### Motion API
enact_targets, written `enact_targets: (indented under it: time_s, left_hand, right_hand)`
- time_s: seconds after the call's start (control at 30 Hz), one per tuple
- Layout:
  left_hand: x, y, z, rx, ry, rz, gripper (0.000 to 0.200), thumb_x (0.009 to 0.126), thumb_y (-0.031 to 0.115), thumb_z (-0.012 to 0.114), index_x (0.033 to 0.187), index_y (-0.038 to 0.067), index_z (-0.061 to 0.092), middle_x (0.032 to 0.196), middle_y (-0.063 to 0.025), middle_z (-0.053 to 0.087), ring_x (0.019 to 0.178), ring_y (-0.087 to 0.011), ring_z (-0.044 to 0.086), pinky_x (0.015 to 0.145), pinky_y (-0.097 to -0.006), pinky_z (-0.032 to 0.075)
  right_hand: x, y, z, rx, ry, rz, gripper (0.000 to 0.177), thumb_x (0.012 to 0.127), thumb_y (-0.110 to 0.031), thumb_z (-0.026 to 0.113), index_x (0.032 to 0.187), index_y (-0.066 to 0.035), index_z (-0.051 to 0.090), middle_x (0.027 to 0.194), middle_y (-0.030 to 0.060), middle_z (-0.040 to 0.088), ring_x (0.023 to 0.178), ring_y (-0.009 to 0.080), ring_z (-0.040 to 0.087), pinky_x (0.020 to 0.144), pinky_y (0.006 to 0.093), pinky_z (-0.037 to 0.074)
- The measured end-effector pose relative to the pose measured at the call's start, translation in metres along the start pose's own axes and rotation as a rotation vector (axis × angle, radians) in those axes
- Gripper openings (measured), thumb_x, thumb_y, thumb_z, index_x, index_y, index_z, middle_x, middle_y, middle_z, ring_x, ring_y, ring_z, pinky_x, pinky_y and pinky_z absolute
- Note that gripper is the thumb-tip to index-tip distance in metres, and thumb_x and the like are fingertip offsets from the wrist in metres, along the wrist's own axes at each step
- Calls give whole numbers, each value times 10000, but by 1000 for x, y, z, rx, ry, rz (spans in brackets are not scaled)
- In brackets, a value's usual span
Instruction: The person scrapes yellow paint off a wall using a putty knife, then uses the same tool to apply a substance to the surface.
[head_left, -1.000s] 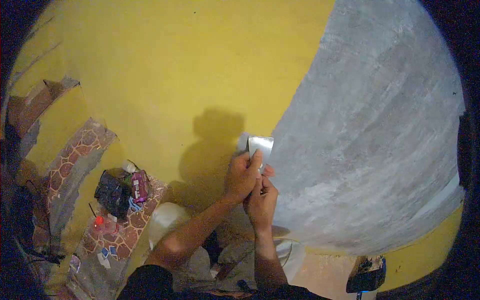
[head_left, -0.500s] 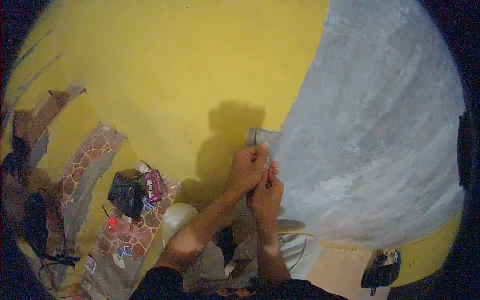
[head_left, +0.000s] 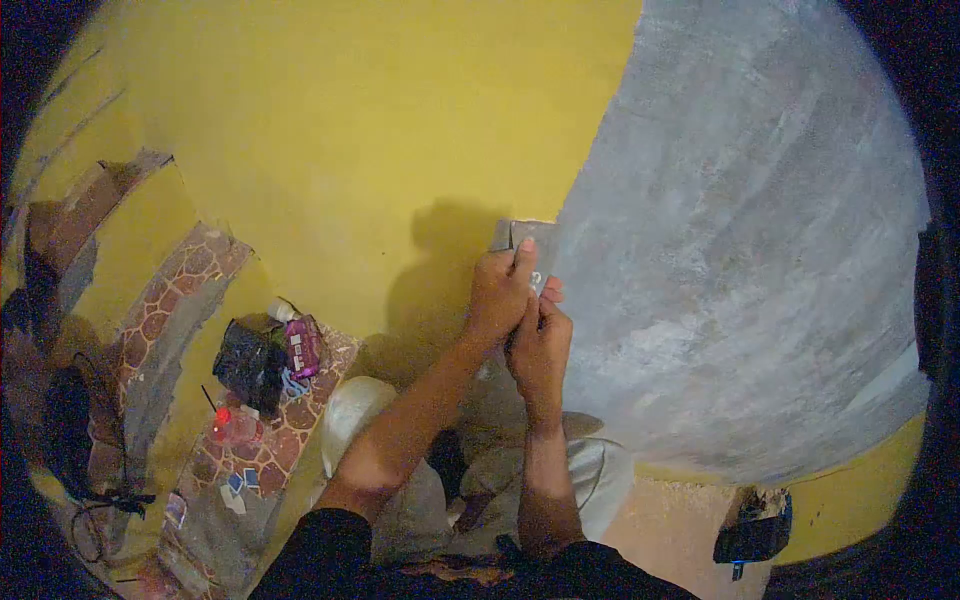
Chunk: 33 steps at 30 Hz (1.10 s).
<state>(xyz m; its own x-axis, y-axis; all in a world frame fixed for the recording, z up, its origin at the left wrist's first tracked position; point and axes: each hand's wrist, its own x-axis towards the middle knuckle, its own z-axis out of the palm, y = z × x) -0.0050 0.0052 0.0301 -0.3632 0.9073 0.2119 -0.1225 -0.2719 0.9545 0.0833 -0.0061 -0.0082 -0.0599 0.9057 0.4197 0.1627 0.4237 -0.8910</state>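
A flat grey piece (head_left: 540, 233) with a dark seam near its left side is held up before the wall. My left hand (head_left: 497, 300) is closed on its lower part, thumb laid over the front. Just below that thumb shows a small whitish thing (head_left: 537, 279). My right hand (head_left: 541, 358) is closed right under it, fingertips pinched together near the whitish thing; what they grip I cannot tell. Both forearms reach up over my legs, which are in pale grey trousers (head_left: 605, 470).
Patterned steps rise on the left. On one lie a black plastic bag (head_left: 252, 360), a purple packet (head_left: 303, 348), a red-capped bottle (head_left: 238, 428) and small blue-and-white packets (head_left: 243, 481). The wall (head_left: 330, 120) is yellow and grey. A black box-like object (head_left: 752, 527) sits lower right.
Both hands and the grey piece sit somewhat higher in view. The view itself has shifted slightly. The grips look the same.
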Motion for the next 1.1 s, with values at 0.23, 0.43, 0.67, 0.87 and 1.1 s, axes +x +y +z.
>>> enact_targets:
  time_s: [0.23,0.43,0.67,0.87,1.1]
  left_hand:
    - [9,-12,11,-228,22,-118,554,1080,443,474,919,-52,666,774,-154,724,695,-233,726,630,-368,592]
    - [17,48,-6,-324,14,26,548,1084,467,453,1054,-46,642,846,-135,714,770,-202,701,702,-363,584]
    - [54,-110,-49,244,278,183,430,1080,356,459,1129,-34,633,939,-148,729,891,-266,707,815,-401,568]
    - [6,-18,-85,616,-4,267,262,1015,214,564,1105,-11,661,944,-176,727,955,-319,696,873,-397,534]
    - [13,-25,-77,278,42,156,338,1036,270,542,1084,-45,656,910,-127,741,875,-261,712,830,-403,540]
  right_hand:
    - [13,-11,-19,-132,-57,-64,414,1071,-249,526,855,82,649,608,45,575,549,130,500,515,320,393]
    - [42,-51,-2,-107,-72,-222,463,1074,-324,526,896,83,657,658,40,587,594,135,517,553,325,425]
    - [-2,-11,18,141,-39,-10,427,1087,-344,509,895,20,623,644,6,527,561,100,484,512,307,415]
    - [-19,29,26,170,-34,26,358,1086,-342,500,928,-39,605,611,9,532,443,92,492,391,275,381]
    - [-21,-4,19,343,-132,272,363,1091,-346,499,948,-35,619,598,-10,522,434,80,481,399,265,390]
